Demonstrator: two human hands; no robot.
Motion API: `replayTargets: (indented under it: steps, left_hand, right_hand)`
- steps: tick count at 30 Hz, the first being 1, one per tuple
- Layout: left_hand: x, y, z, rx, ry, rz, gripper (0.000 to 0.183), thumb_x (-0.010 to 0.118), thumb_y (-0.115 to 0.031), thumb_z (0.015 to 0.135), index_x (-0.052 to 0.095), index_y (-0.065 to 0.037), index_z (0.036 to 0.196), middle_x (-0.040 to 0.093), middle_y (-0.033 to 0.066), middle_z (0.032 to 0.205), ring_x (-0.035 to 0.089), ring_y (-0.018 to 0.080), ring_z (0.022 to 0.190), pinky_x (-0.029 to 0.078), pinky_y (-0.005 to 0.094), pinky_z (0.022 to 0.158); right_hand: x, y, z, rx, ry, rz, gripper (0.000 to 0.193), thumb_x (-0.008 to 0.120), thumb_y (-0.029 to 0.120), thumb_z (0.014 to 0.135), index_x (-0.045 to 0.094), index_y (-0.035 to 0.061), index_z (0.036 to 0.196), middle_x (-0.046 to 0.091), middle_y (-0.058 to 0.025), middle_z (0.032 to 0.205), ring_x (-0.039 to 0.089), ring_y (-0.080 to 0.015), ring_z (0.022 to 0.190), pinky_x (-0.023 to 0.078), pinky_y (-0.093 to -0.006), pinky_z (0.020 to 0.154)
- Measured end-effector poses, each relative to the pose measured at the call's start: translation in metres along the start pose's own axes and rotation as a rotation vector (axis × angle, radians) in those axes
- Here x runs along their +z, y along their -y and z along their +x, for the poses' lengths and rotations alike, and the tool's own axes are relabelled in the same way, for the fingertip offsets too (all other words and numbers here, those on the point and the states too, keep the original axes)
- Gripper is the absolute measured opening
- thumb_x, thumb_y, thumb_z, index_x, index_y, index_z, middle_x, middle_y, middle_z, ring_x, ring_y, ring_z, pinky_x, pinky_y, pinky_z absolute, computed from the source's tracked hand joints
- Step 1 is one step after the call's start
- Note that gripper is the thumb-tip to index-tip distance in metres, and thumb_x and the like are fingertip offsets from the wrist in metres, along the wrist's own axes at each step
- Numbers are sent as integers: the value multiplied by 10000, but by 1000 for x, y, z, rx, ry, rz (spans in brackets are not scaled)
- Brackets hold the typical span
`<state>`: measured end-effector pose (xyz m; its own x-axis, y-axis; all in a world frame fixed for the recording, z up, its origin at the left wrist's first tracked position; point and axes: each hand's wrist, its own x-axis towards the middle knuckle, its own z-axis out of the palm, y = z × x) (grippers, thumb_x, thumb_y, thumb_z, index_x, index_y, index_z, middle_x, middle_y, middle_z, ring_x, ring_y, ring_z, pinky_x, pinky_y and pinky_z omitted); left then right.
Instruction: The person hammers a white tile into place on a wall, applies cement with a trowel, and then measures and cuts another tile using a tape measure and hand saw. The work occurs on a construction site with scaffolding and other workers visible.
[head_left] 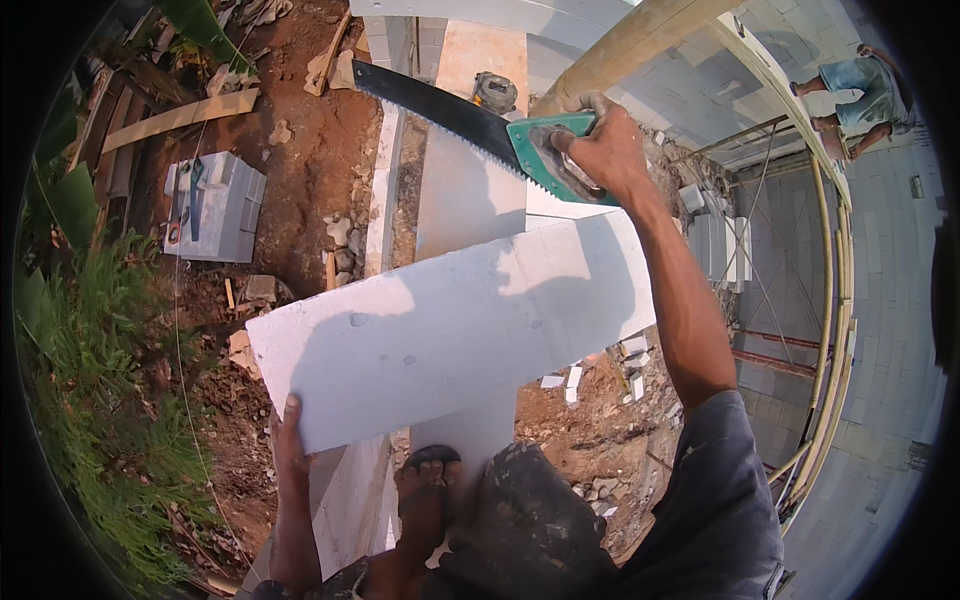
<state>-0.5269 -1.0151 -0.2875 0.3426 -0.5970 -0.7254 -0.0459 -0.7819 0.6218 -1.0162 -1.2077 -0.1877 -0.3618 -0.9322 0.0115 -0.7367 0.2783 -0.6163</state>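
My right hand (612,148) is closed around the green handle of a handsaw (440,108). Its dark toothed blade points to the far left, above a plank and apart from the block's face. A large, pale lightweight concrete block (450,325) lies tilted across the middle, with shadows over its face. At the block's near left corner, my left hand (288,432) grips the edge; the thumb shows on top and the other fingers are mostly hidden. One of my feet (428,490), in a dark sandal, stands on the plank just below the block.
A pale plank (475,170) runs away under the block. On it sits a small black-and-yellow tool (494,92). Stacked blocks (225,215) with tools on top stand left. Bamboo poles (822,330) rise at right; a thick pole (630,50) slants overhead. Another person (862,92) is far right.
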Motion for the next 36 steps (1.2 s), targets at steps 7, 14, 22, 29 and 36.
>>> replayTargets:
  steps: [7,14,22,29,36]
  left_hand:
    - [14,-12,-1,94,-6,-33,979,728,-563,726,339,70,1364,522,231,1206,577,324,1038,504,415,849]
    - [9,-24,38,198,95,-75,795,770,-457,723,500,76,1247,600,188,1096,605,265,955,504,376,803]
    - [-5,-62,76,271,215,68,759,751,-472,739,540,94,1200,633,175,1051,629,253,909,509,367,793]
    - [9,-74,79,279,310,62,764,739,-487,752,536,79,1222,637,164,1081,630,252,934,500,375,817]
    - [2,-69,104,225,393,8,783,720,-498,777,489,40,1297,581,168,1221,573,249,1086,457,355,914]
  right_hand:
    - [-50,-120,-123,263,-280,600,184,689,33,735,584,14,886,628,-50,720,561,-114,589,448,-253,566]
    - [-31,-187,-209,336,-315,1018,176,641,-34,750,569,-10,908,625,-92,721,593,-153,591,477,-281,574]
    - [-42,-70,-311,402,-340,936,214,703,46,818,603,-20,995,640,-52,769,575,-97,592,469,-238,542]
    - [-24,-28,-384,570,-348,741,308,689,103,852,597,-41,1109,650,-47,950,585,-96,854,478,-261,787]
    - [-15,-14,-389,619,-315,641,394,694,171,863,568,-41,1169,635,-106,1064,593,-145,967,492,-295,831]
